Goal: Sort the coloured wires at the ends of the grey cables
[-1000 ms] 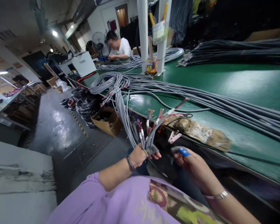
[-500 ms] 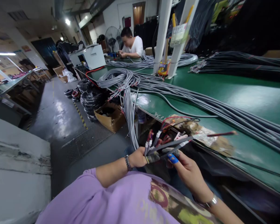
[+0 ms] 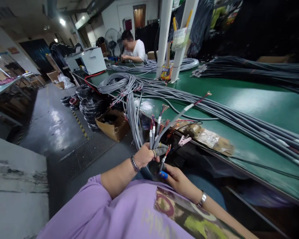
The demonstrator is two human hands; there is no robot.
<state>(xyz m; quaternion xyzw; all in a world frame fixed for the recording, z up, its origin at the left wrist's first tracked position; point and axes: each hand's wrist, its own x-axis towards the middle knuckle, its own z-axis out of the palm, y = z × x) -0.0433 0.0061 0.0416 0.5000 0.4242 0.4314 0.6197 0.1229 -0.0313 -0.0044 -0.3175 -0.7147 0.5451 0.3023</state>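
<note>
Several grey cables (image 3: 160,132) with stripped ends stand up out of my left hand (image 3: 145,155), which is closed around them. White bands and bare coloured wires show at their tips; one longer cable leans out to the right over the bench. My right hand (image 3: 173,177), with blue covering on the thumb, pinches a single grey cable (image 3: 162,163) whose reddish wires point up. The two hands are close together in front of my body, below the bench edge. Worn finger covers show on my left fingers. A pink clip (image 3: 184,140) is just beyond my right hand.
Long grey cable bundles (image 3: 209,108) run across the green bench (image 3: 241,91), some hanging over its edge. Taped cardboard (image 3: 211,138) lies along the near edge. A cardboard box (image 3: 112,125) and black wrapped coils (image 3: 88,108) stand on the floor. A co-worker (image 3: 134,49) sits at the far end.
My right hand has moved left and down, closer to my left hand, with a cable in its pinch. The long cable now points up rather than right. The view has shifted slightly.
</note>
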